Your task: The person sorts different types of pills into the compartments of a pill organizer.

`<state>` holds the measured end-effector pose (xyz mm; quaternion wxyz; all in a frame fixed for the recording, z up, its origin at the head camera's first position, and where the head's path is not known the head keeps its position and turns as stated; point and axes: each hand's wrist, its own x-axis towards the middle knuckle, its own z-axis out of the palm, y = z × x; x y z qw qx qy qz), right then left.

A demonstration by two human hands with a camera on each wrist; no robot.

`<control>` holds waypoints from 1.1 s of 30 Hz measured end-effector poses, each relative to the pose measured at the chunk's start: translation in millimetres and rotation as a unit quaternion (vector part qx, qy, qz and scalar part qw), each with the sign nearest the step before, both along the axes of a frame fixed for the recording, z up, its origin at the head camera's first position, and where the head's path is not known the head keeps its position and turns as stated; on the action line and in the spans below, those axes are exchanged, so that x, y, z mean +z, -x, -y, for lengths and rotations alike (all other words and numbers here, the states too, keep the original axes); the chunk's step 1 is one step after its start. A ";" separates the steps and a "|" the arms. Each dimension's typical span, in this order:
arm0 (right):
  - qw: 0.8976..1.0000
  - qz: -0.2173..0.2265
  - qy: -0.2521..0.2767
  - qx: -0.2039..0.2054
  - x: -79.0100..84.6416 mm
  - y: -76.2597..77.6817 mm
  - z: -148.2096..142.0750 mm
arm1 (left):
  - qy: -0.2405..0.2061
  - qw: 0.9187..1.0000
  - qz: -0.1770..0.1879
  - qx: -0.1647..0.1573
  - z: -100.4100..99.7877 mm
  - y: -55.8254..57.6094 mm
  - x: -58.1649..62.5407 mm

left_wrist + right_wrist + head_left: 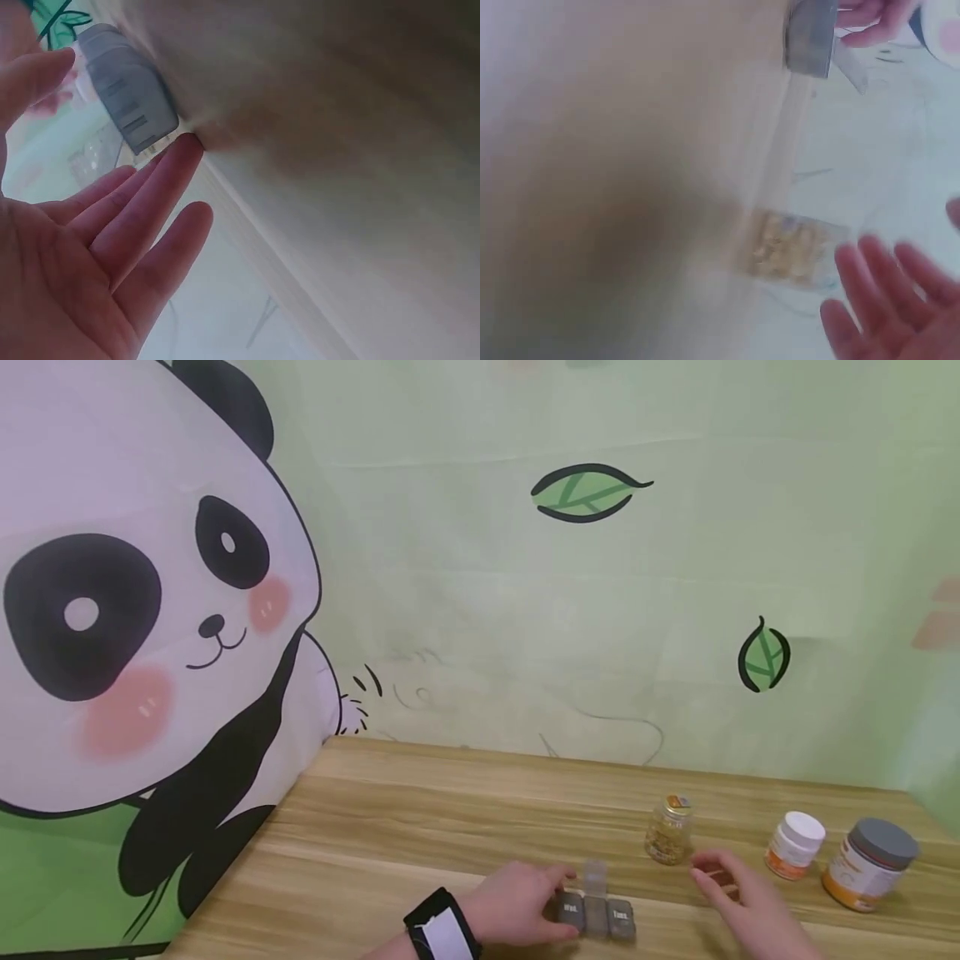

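Observation:
A grey pill organizer (pixel 622 918) with "Wed." and "Tues." lettering lies on the table, its clear middle lid (pixel 595 878) raised. Around its left end, my left hand (pixel 517 906) spreads thumb and fingers; in the left wrist view the fingers (pixel 139 217) are mostly straight, fingertips close to the organizer (pixel 131 97). Whether they touch it is hard to tell. My right hand (pixel 746 897) holds nothing, fingers loosely bent, just right of a small clear jar (pixel 667 837) with a gold lid and yellowish contents. That jar (pixel 791 247) appears blurred beyond the right fingertips in the right wrist view.
Right of the jar stand a white bottle (pixel 795 845) with an orange label band and a larger grey-lidded tub (pixel 870 864). The wooden table (pixel 420 810) ends at a light green cloth backdrop (pixel 465 568) printed with a panda and leaves.

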<state>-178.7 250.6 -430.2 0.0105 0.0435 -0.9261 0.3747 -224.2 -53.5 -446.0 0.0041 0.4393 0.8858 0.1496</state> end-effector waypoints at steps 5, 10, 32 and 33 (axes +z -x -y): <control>0.996 -0.031 0.021 -0.075 -6.1 -8.2 -31.0 | -0.044 0.996 0.076 0.021 14.0 -7.7 7.8; 0.978 -0.135 0.065 -0.142 -6.0 -8.3 -48.2 | -0.128 0.986 0.098 0.041 28.7 -15.3 18.3; 0.922 -0.086 0.176 -0.334 -14.9 44.1 -65.1 | -0.200 0.979 0.047 -0.010 26.3 -16.0 23.0; 0.921 -0.084 0.173 -0.339 -15.5 46.0 -64.7 | -0.198 0.979 0.045 -0.010 26.6 -16.3 22.6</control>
